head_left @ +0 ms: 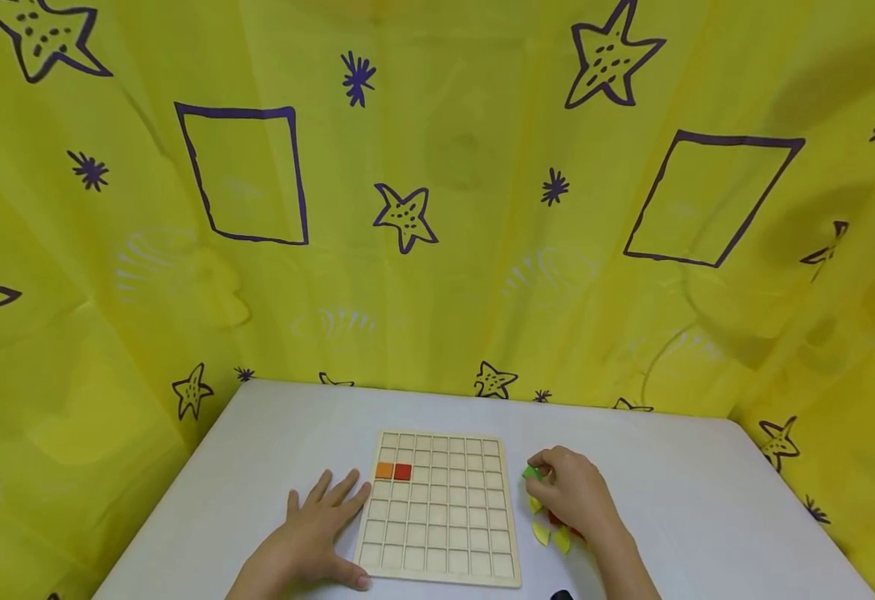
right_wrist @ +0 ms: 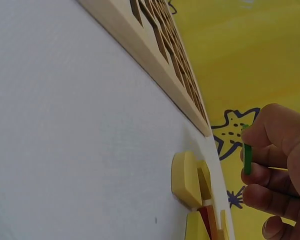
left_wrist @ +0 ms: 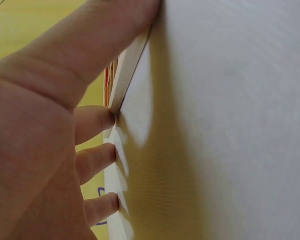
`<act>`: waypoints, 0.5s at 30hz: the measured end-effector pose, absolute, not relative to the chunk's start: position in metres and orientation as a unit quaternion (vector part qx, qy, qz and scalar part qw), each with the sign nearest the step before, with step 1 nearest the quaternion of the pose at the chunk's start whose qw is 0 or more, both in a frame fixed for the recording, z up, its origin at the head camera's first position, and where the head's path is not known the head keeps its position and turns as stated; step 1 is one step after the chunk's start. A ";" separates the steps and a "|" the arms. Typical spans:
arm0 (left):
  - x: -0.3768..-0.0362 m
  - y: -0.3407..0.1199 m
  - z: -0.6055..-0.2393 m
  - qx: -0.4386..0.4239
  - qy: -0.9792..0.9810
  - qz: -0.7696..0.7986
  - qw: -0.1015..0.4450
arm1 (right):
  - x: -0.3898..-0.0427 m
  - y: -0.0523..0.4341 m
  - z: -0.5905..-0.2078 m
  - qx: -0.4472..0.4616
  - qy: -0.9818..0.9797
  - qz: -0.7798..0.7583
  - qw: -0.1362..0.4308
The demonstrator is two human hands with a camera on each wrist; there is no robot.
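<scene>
A pale wooden grid board (head_left: 437, 565) lies on the white table, with an orange square tile (head_left: 384, 471) and a red square tile (head_left: 402, 472) side by side in cells near its left edge. My left hand (head_left: 313, 533) rests at the board's left side, fingers spread, the thumb by its near corner. To the right of the board, my right hand (head_left: 576, 492) pinches a green piece (right_wrist: 247, 157) between thumb and fingers, above the table. Beneath that hand lie several yellow pieces (right_wrist: 186, 180) and a red one (right_wrist: 206, 220), partly hidden by the hand in the head view.
A yellow curtain (head_left: 452, 292) printed with stars and frames hangs round the white table (head_left: 302, 417). A small black object (head_left: 561, 595) shows at the bottom edge, right of the board.
</scene>
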State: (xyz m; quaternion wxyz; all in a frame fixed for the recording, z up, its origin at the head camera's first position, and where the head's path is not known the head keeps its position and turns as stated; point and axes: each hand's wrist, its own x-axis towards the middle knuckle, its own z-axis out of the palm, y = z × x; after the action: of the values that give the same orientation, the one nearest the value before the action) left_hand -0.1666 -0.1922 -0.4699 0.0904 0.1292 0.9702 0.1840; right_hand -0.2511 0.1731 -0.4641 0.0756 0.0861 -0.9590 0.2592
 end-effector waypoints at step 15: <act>-0.168 -0.192 -0.470 0.130 0.969 0.186 0.095 | -0.254 0.134 -0.444 0.179 -0.954 0.212 0.111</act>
State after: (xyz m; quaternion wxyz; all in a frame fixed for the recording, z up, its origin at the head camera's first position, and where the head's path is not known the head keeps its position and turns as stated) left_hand -0.1675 -0.1920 -0.4700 0.0946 0.1296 0.9694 0.1855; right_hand -0.2538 0.1344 -0.4441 0.1110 0.1792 -0.9543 0.2120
